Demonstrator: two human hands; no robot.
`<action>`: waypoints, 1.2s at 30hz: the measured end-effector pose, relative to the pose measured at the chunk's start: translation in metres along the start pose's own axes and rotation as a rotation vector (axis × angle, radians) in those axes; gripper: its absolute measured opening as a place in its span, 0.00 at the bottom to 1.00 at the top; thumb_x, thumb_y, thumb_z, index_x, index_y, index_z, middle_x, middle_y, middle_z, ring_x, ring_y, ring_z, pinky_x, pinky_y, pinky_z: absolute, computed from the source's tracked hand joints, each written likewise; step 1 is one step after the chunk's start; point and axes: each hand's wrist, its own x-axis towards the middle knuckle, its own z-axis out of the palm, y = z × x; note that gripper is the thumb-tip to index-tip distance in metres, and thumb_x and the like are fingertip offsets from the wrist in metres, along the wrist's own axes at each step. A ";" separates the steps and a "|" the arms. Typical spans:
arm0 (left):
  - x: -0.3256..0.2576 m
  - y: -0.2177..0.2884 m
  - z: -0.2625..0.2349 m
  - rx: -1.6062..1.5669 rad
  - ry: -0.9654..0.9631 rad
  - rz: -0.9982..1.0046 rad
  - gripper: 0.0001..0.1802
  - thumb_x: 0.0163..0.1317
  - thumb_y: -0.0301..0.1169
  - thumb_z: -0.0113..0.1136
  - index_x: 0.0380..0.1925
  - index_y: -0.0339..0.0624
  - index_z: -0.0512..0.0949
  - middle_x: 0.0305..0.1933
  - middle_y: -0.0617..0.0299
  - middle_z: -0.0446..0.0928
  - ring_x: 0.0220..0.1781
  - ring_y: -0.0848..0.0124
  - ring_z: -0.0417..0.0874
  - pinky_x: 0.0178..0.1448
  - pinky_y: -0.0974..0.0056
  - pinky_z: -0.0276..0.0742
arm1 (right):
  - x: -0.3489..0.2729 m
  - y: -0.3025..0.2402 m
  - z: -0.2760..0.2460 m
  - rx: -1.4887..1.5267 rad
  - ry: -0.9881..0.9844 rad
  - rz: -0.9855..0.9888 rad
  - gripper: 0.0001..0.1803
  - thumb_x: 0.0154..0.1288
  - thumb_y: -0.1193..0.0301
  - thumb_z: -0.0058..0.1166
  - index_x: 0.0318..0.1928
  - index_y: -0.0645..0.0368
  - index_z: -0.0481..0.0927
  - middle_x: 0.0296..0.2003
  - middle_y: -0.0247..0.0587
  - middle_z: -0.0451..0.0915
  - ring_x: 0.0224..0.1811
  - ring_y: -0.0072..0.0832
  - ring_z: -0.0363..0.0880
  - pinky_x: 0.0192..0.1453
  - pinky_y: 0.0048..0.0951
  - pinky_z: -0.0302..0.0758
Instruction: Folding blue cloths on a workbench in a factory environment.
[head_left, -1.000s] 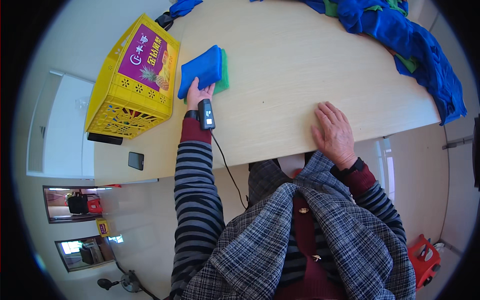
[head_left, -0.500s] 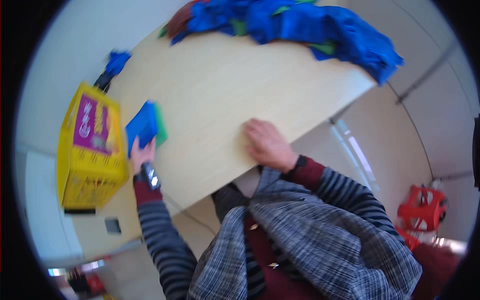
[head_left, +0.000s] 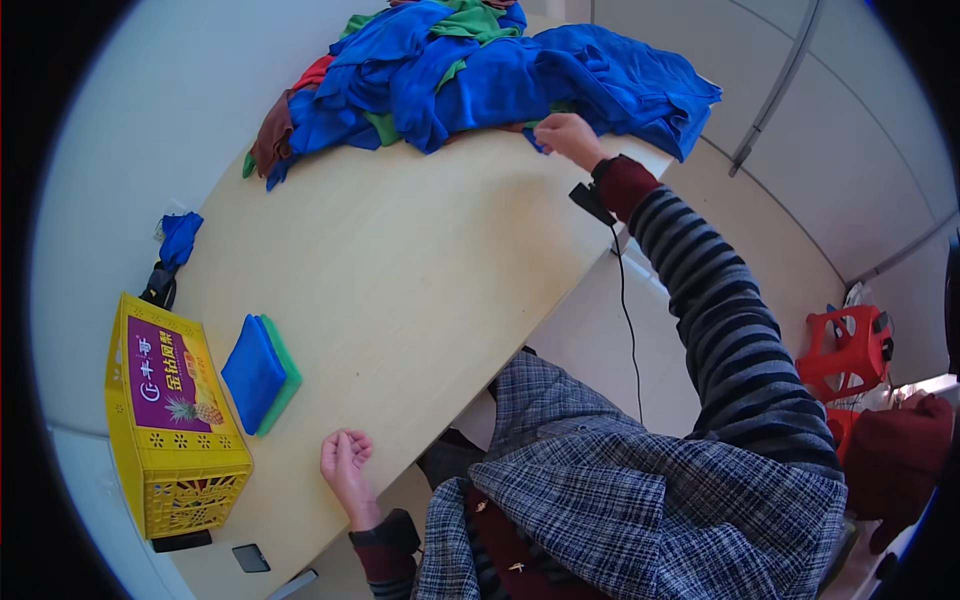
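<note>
At the far edge of the table, my right hand (head_left: 572,140) reaches to the front of a heap of cloths (head_left: 420,85), mostly blue, with some green, brown and red. Its fingers are closed on the edge of a blue cloth (head_left: 536,142); how much of it they hold is hidden. My left hand (head_left: 347,462) rests near the table's front edge, fingers curled together with nothing visible in them. To its left lie a folded blue cloth (head_left: 254,372) and a folded green cloth (head_left: 284,372), the blue partly over the green.
A yellow plastic crate (head_left: 192,440) with a purple label stands at the table's left side. Behind it lies a blue bundle (head_left: 181,240) with a black part. A dark phone-like slab (head_left: 251,558) lies near the crate. On the floor at right is a red stool (head_left: 843,350).
My left hand has let go of the folded blue cloth and drawn back toward me. My right hand has moved from the near table edge to the heap and closed on a blue cloth.
</note>
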 end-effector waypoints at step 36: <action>-0.011 -0.040 0.028 0.237 0.071 0.288 0.07 0.73 0.26 0.57 0.48 0.39 0.77 0.41 0.66 0.79 0.38 0.81 0.75 0.42 0.75 0.72 | -0.258 -0.153 0.172 0.399 -0.571 -0.413 0.06 0.65 0.75 0.58 0.41 0.58 0.75 0.27 0.41 0.77 0.30 0.31 0.78 0.36 0.35 0.76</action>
